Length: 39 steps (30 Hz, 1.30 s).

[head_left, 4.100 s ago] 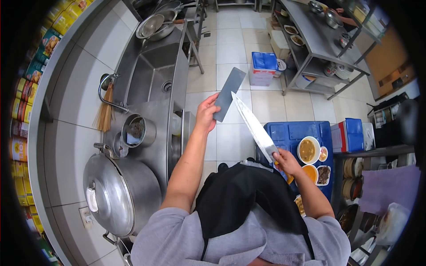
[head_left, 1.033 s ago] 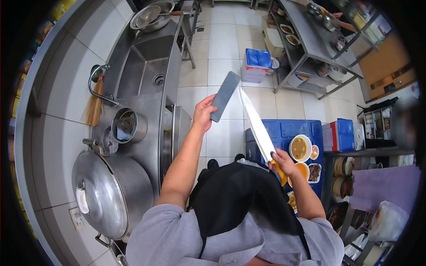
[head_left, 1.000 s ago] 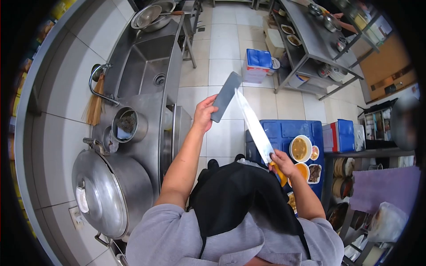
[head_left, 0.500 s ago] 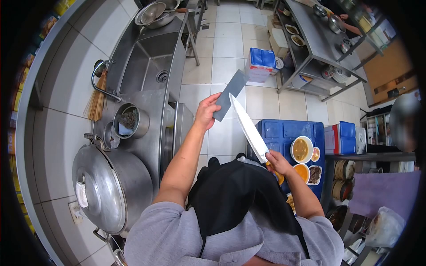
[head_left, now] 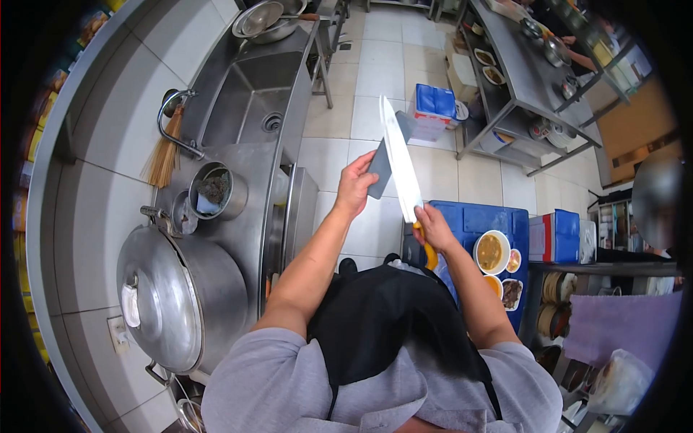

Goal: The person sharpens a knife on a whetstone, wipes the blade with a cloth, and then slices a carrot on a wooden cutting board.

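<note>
My left hand [head_left: 354, 189] grips the lower end of a flat grey sharpening stone [head_left: 382, 172], held up at a slant in front of me. My right hand [head_left: 433, 226] is closed on the yellow handle of a long chef's knife [head_left: 399, 160]. The blade lies across the stone's face and covers most of it, its tip pointing up and away from me. Both hands are over the tiled floor, between the steel counter and the blue box.
On the left runs a steel counter with a sink [head_left: 249, 101], a big lidded pot [head_left: 170, 296] and a small pot [head_left: 216, 191]. A blue box [head_left: 469, 220] at the right carries bowls of food [head_left: 493, 251]. A steel table [head_left: 523, 68] stands further back.
The knife has slid up along the stone: its tip is now well above the stone's top end, and my right hand has moved up and left, closer to my left hand.
</note>
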Each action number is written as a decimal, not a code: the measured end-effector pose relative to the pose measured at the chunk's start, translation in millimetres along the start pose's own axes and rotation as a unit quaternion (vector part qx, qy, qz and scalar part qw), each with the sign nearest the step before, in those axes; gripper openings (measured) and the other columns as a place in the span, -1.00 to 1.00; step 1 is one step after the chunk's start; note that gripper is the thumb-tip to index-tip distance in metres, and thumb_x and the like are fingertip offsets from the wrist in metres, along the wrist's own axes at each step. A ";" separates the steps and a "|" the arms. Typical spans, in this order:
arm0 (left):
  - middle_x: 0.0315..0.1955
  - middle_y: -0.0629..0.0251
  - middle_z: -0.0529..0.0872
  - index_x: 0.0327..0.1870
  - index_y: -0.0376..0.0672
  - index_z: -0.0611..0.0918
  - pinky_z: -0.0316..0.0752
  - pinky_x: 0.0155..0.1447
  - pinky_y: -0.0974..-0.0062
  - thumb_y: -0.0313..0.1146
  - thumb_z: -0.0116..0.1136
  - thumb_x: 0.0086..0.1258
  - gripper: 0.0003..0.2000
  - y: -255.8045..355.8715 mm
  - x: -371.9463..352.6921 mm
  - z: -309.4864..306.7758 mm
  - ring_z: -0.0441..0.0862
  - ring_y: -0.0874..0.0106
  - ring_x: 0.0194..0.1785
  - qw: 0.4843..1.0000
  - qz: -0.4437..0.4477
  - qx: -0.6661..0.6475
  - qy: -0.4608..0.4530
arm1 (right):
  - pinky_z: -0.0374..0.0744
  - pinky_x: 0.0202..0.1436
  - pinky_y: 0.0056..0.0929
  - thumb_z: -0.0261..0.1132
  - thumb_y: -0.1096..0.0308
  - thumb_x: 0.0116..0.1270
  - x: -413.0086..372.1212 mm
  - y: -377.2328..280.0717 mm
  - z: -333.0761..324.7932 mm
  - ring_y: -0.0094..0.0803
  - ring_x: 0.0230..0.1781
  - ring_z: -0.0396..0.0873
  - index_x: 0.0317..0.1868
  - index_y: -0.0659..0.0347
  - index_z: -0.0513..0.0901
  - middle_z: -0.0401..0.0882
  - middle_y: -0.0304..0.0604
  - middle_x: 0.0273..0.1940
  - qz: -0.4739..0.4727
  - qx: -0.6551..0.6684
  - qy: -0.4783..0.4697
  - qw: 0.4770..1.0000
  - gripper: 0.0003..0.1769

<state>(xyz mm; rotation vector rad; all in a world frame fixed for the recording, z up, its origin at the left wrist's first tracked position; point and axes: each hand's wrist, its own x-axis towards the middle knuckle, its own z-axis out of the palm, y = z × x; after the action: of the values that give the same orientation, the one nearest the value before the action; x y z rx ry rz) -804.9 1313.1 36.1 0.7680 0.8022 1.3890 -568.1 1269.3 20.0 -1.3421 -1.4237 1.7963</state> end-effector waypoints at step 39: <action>0.05 0.13 0.68 0.24 -0.50 0.51 0.50 0.16 0.54 -0.77 -0.02 0.13 -0.46 -36.3 -10.3 8.3 0.63 0.40 0.06 0.984 -0.042 -0.051 0.164 | 0.59 0.04 -0.03 0.03 0.06 0.59 1.2 -2.2 6.0 0.12 -0.04 0.66 0.48 -0.41 0.40 0.71 0.10 -0.08 -0.099 -0.404 0.121 0.901 -0.52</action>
<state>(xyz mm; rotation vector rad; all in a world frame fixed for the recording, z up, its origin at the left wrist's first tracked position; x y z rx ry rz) -778.9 1301.3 10.0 0.4250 0.9982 1.4895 -574.4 1268.3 21.4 -1.6320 -2.1684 0.8582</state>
